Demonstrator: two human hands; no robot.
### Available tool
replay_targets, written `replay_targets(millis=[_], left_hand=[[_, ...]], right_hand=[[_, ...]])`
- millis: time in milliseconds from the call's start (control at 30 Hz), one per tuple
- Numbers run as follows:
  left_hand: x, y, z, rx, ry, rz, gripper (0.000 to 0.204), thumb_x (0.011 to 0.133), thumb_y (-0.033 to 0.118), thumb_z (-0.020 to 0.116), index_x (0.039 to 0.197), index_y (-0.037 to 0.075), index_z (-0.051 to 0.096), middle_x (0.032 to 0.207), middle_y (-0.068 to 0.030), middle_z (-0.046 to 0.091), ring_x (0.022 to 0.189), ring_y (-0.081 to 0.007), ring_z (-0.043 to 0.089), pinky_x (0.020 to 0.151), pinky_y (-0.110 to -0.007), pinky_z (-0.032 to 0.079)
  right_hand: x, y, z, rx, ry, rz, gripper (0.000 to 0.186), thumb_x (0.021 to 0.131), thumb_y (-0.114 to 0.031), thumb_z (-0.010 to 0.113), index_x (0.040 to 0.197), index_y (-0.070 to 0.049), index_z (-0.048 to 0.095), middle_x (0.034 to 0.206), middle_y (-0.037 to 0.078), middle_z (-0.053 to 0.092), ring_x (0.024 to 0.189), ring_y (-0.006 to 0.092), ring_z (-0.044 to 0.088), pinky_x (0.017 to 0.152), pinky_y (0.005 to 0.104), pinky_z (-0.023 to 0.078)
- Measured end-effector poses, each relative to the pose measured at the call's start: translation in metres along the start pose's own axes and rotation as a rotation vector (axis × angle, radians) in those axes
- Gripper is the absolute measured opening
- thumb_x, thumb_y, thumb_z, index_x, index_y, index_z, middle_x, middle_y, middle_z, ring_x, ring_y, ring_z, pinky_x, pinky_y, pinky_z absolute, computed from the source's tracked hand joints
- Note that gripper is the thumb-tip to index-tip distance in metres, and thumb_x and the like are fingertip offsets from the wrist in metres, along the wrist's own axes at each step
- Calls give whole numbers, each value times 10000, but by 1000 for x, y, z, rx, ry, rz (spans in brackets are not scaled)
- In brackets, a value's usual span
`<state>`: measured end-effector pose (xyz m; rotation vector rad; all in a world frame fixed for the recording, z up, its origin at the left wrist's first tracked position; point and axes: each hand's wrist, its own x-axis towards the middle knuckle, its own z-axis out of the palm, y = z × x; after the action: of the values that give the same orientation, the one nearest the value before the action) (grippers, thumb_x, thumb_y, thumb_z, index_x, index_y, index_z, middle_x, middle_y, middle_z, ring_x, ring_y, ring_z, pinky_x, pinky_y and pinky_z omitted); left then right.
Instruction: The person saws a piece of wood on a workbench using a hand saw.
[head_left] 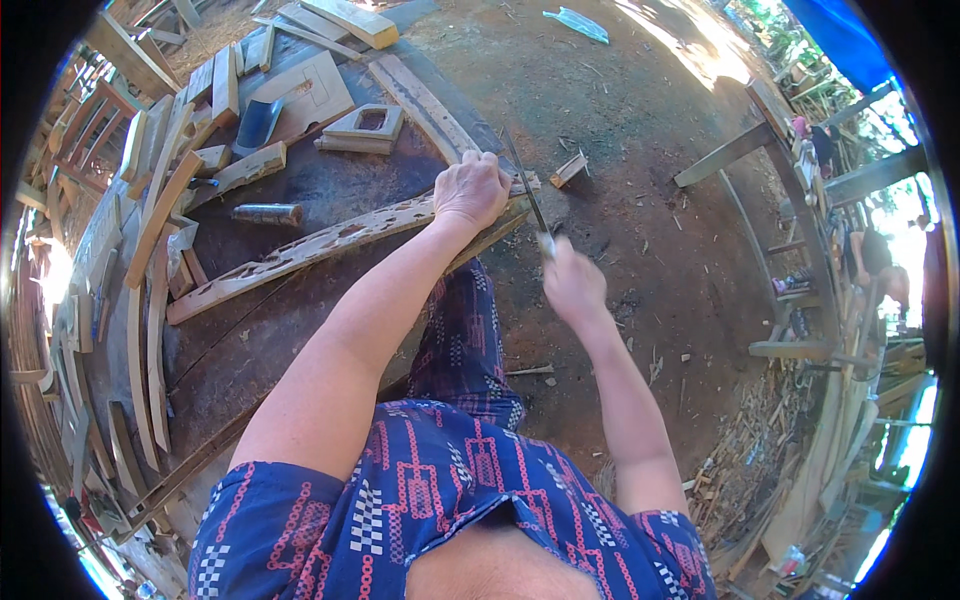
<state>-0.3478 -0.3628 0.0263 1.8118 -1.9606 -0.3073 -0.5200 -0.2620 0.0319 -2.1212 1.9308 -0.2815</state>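
Note:
My left hand [472, 190] is closed over the right end of a long wooden board [310, 254], pressing it to the dark worktable [270, 345]. Rough brown holes and grooves run along the board's face. In my right hand [576, 285], slightly blurred by motion, is the handle of a handsaw [528, 190]. Its thin dark blade slants up and away, crossing the board's end just right of my left hand. A small wood block [570, 170] lies just beyond the table's right edge.
On the table are a wooden hand plane [365, 130], a dark cylinder [267, 214], a curved dark piece [258, 124] and another plank [425, 107]. Wood pieces crowd the left. A wooden frame [800, 215] stands at the right, with a person [875, 265] beyond it.

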Motion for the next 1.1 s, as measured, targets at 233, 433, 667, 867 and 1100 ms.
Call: replay_targets(millis=[233,433,667,867,1100], left_hand=[[-2,-4,2,40,32,12,297,876,291,483,920,34,624,945,-178,636,850,-331,657,744,-432,523],[-2,-6,1,37,22,3,303,875,297,486,926,31,621,951,-183,633,849,-340,655,747,-439,521],[-1,3,1,11,-21,-21,304,896,297,457,931,33,602,1004,-208,616,907,-371,628,798,-455,498],[-1,-4,2,33,32,11,301,879,294,480,934,36,625,969,-189,629,858,-348,651,760,-445,517],[-2,1,-1,35,31,14,293,880,288,478,929,39,625,964,-187,628,863,-345,650,759,-443,516]], right_hand=[[12,-4,20,30,69,-22,169,880,-179,505,971,-38,487,762,233,643,729,408,635,653,512,478],[-73,12,9,46,-62,79,186,889,-203,525,979,-47,475,715,220,636,694,412,630,631,528,472],[46,-9,20,62,82,1,174,889,-204,493,927,-35,510,782,228,648,764,407,638,683,515,477],[-31,1,15,65,12,47,185,896,-222,510,955,-50,479,752,219,647,730,408,637,656,517,476],[-6,-1,13,52,54,-10,165,886,-197,504,934,-41,483,746,223,643,728,402,639,650,511,480]])
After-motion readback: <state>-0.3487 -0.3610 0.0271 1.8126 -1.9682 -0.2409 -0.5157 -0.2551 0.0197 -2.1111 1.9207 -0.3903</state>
